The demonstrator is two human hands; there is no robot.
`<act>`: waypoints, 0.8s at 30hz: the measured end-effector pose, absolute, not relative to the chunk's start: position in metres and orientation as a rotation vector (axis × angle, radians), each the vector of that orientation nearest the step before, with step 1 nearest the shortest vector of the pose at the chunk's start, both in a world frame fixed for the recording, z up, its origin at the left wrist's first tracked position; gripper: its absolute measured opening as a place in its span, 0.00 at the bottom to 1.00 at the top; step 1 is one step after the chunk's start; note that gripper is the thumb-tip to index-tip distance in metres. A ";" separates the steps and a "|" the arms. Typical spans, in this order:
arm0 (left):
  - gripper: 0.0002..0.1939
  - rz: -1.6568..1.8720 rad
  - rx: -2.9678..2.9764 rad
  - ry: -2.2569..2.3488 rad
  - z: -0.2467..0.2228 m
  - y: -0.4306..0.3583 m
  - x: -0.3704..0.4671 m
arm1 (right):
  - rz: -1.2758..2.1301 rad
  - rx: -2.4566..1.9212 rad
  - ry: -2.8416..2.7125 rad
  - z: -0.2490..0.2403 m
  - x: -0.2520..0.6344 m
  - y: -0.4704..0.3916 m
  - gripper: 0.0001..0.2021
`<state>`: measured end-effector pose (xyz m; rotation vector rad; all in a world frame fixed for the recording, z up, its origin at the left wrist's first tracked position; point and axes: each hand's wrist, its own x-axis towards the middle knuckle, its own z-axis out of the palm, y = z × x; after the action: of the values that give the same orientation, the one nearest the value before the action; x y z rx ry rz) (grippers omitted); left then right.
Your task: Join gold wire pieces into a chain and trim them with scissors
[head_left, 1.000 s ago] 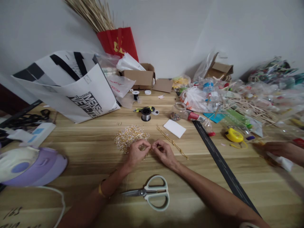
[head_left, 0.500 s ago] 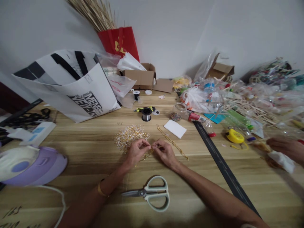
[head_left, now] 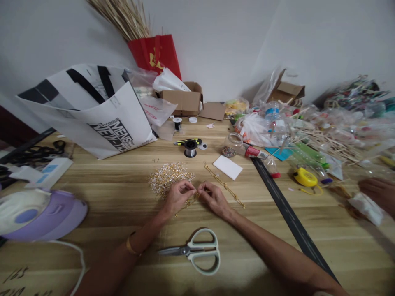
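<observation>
My left hand is closed in a pinch over the table, its fingertips on a thin gold beaded chain that trails down beneath it. Fingertip to fingertip with it, my right hand pinches at the chain's upper end; the exact spot between the fingers is too small to make out. Behind my left hand spreads a heap of gold and clear beads. A second gold chain lies slanting just beyond my right hand. Scissors with pale handles rest nearer to me, blades pointing left.
A wire spool, a white card and a bead jar stand behind my hands. On the left are a purple and white appliance and a white bag. Another person's hand is at far right, near a tape measure.
My two hands hold almost the same pinch and place, with the chain hanging below. The other person's hand at the right has shifted outward, towards the edge of view.
</observation>
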<state>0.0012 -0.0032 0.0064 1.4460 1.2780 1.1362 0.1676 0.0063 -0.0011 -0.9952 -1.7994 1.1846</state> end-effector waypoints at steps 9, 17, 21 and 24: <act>0.01 1.138 1.589 1.338 0.008 -0.005 0.001 | 1.664 -0.957 -1.603 -0.001 0.168 0.012 0.17; 0.04 1.150 1.886 1.402 0.014 -0.010 0.003 | 1.749 -0.978 -1.502 0.003 0.169 0.014 0.18; 0.06 1.155 1.971 1.364 0.016 -0.011 0.004 | 1.745 -0.977 -1.474 0.003 0.168 0.015 0.18; 0.05 1.163 2.000 1.361 0.015 -0.011 0.004 | 1.750 -0.975 -1.463 0.002 0.168 0.015 0.18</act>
<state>0.0038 -0.0113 0.0147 1.9996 1.3608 1.1634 0.1683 0.0152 0.0023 -0.9752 -1.4628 1.7495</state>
